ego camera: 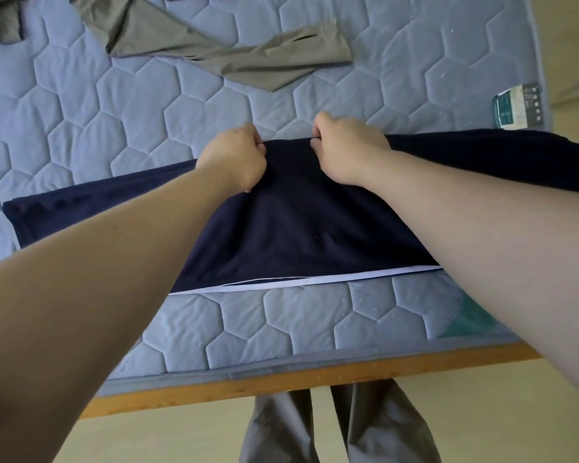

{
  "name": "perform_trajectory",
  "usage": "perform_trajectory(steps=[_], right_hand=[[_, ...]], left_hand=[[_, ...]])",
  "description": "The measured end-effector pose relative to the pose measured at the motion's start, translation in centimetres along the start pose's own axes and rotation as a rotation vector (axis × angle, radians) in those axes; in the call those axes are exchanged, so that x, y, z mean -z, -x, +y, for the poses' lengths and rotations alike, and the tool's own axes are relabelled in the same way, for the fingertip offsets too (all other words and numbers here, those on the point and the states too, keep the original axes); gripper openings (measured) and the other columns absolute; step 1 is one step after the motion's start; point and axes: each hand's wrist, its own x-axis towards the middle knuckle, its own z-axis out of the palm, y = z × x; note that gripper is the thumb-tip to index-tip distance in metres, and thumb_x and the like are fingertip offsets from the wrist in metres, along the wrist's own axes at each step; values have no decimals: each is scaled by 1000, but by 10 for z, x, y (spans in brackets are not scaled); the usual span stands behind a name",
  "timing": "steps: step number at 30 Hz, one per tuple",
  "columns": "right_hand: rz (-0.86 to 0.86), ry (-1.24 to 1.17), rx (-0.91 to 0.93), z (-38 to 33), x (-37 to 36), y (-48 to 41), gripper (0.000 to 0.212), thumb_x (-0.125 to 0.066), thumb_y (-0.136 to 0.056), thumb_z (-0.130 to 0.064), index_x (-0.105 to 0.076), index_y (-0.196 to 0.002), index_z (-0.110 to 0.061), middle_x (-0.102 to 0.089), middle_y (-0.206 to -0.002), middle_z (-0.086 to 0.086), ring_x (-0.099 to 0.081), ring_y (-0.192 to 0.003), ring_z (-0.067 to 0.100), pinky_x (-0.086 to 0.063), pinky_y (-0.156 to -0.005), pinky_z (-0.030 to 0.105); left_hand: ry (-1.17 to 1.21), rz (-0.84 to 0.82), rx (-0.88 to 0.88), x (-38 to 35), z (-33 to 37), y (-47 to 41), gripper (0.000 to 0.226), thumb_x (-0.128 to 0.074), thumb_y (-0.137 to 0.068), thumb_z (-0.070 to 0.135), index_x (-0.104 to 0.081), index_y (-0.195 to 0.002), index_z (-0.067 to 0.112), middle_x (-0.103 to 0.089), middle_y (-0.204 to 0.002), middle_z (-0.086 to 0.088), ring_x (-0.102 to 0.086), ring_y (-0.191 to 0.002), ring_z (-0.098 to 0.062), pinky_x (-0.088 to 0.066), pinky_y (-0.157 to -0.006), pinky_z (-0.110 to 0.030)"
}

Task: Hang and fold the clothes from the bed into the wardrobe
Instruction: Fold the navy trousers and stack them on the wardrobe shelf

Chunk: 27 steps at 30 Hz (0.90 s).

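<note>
Far fold of the navy garment point(298, 228) was pinched tight by left hand point(234, 155) & right hand point(345, 145), set close together. Cloth was judged soft, light, limp, so best gripped at edges/corners. It was spread across the mattress point(248, 329) nr the front edge. A grey garment point(214, 51) was seen toward the far-left corner. Wood frame point(281, 385) & pale floor point(181, 436) were seen below.

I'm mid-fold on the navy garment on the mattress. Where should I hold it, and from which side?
Pinch the far edge of the navy garment near its middle, reaching over from the near side. That edge is raised into a ridge, where the left hand and right hand grip it; the white-trimmed near hem lies flat on the mattress, probably offering less to grab.
</note>
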Motion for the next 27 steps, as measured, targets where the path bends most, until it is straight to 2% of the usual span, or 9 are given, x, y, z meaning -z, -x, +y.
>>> perform_trajectory(steps=[3,6,10,12,15,18,20,23,27], right_hand=[[70,3,17,-1,-6,6,26,-48,-104,-32,-49,-123,-14,-51,-123,8,-50,-111,28,-46,-73,43],[190,-3,41,-4,-16,20,27,-56,-99,-22,-48,-123,-12,-42,-128,10,-43,-116,28,-50,-69,39],[306,-69,69,6,-30,47,30,-63,-87,-7,-54,-115,-11,-42,-128,12,-45,-116,31,-55,-67,40],[359,-84,43,22,-33,64,32,-65,-82,-3,-56,-113,-9,-44,-130,16,-47,-118,35,-56,-73,42],[451,-85,-68,60,-30,90,34,-66,-82,-6,-57,-114,-8,-46,-132,20,-48,-119,39,-55,-80,46],[504,-66,-221,111,-21,114,32,-63,-88,-10,-55,-119,-8,-47,-133,19,-48,-119,38,-54,-84,45],[511,-36,-323,147,-14,130,31,-60,-91,-12,-55,-122,-7,-48,-133,20,-49,-119,40,-52,-87,49],[488,2,-481,200,-7,150,33,-57,-96,-15,-53,-128,-7,-49,-134,21,-48,-120,42,-48,-90,53],[482,-130,-726,252,5,166,50,-58,-97,-27,-42,-141,-10,-44,-142,19,-43,-129,40,-41,-101,52]], left_hand=[[12,92,1,-12,0,2,20,-41,-104,26,-52,-117,15,-65,-101,-6,-62,-83,-24,-43,-69,-37],[-59,220,-31,-24,7,11,26,-44,-105,26,-48,-126,11,-48,-129,-10,-54,-86,-29,-38,-71,-40],[-66,242,14,-37,15,12,29,-47,-104,22,-43,-130,9,-38,-140,-12,-59,-98,-40,-38,-71,-42],[-114,308,-1,-51,21,17,41,-53,-99,18,-39,-136,9,-29,-151,-15,-60,-102,-41,-40,-74,-45],[-255,386,-148,-83,44,45,61,-63,-91,25,-36,-144,12,-18,-163,-18,-51,-121,-37,-43,-93,-48],[-265,327,-345,-118,75,72,64,-62,-92,36,-39,-148,15,-20,-165,-14,-42,-136,-33,-41,-104,-48],[-302,236,-434,-139,95,81,66,-55,-97,41,-32,-154,17,-13,-168,-8,-30,-147,-30,-35,-114,-48],[-385,130,-487,-160,124,86,70,-44,-102,46,-17,-160,19,-1,-170,-3,-14,-154,-29,-25,-121,-50],[-439,84,-480,-172,159,88,70,-39,-103,47,-11,-162,21,4,-170,-1,-9,-155,-32,-20,-123,-51]])
